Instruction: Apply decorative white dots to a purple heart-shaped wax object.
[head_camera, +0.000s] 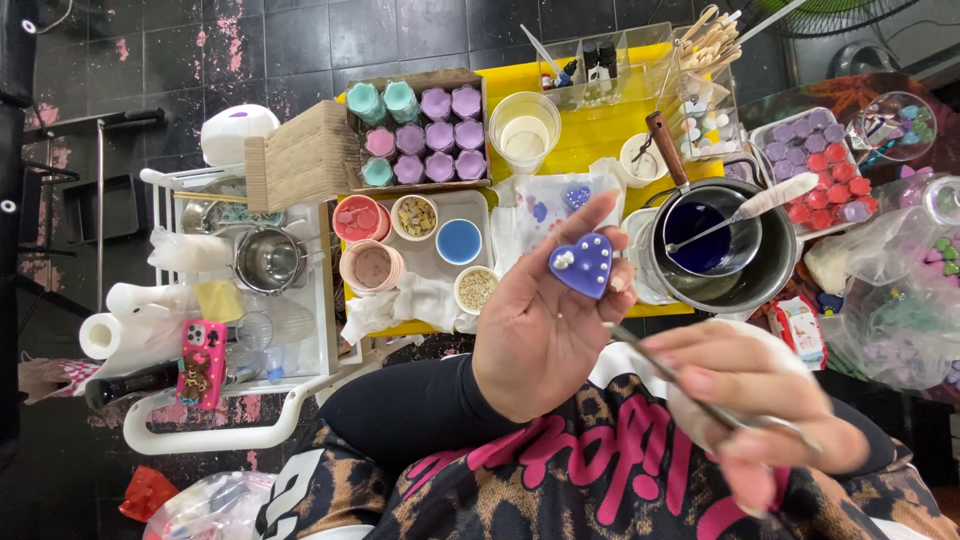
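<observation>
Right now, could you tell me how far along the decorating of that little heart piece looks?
Partly done. The purple heart already carries a few white beads on its face. In hand: the left hand holds it up by the fingertips, while the right hand, blurred, grips thin metal tweezers just below it. Much of the heart's face is bare. Trays of finished purple and red pieces sit beside the pot of blue liquid.

A brown cardboard box (400, 125) holds pastel moulds; a small red-white packet (800, 330) lies beside the pot.

pot (740, 285) and cups (415, 215) crowd table (590, 130)
</observation>
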